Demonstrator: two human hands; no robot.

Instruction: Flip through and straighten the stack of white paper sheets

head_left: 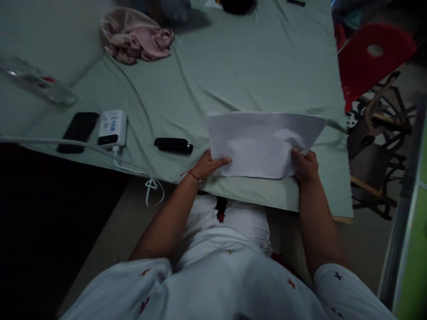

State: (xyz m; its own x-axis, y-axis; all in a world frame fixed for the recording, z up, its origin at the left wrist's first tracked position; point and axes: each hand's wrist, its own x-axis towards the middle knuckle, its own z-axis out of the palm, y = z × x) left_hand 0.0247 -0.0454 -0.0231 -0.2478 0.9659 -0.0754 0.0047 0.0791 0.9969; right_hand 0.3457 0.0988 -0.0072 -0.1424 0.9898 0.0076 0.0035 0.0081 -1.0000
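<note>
A white sheet of paper (256, 146) is held between my two hands over the front edge of the table, its far edge wider than the near one. My left hand (211, 165) grips its near left corner, thumb on top and fingers hidden beneath. On the other side, my right hand (305, 165) pinches the near right edge, where the sheet bends a little. Whether it is one sheet or a thin stack I cannot tell. Left of my left hand lies a black stapler-like object (173, 145), its exact kind unclear.
A pale green cloth covers the table (276, 66). To the left lie a white power bank (112, 128) with a cable, a dark phone (78, 132) and a clear plastic bottle (40, 82). A pink cloth (136, 38) sits farther back. A red chair (375, 58) stands right.
</note>
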